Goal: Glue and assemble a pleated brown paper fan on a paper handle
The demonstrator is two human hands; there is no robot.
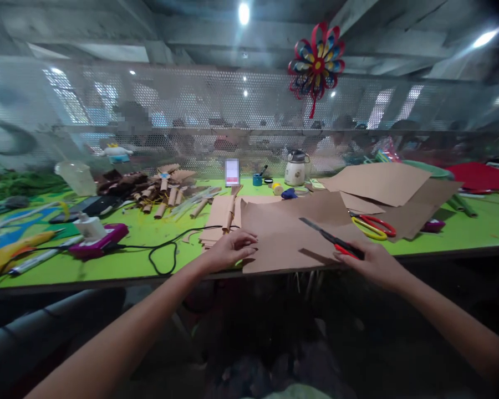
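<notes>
A large sheet of brown kraft paper (283,230) lies in front of me at the table's near edge, its far side curling up a little. My left hand (232,249) is at the sheet's left edge, fingers loosely bent and apart, with nothing seen in them. In my right hand (372,261) is a cutting tool (325,235) with a long dark blade and a red and black handle. Its blade points left and away over the sheet, casting a shadow there. Whether it is a knife or closed scissors cannot be made out.
Left of the sheet stand stacked brown pieces (216,219) and a rolled paper tube (228,213). Scissors with yellow and red handles (374,226) lie right, beside more brown sheets (378,180). A black cable (162,246) runs from a purple power strip (97,244). A jug (296,168) stands behind.
</notes>
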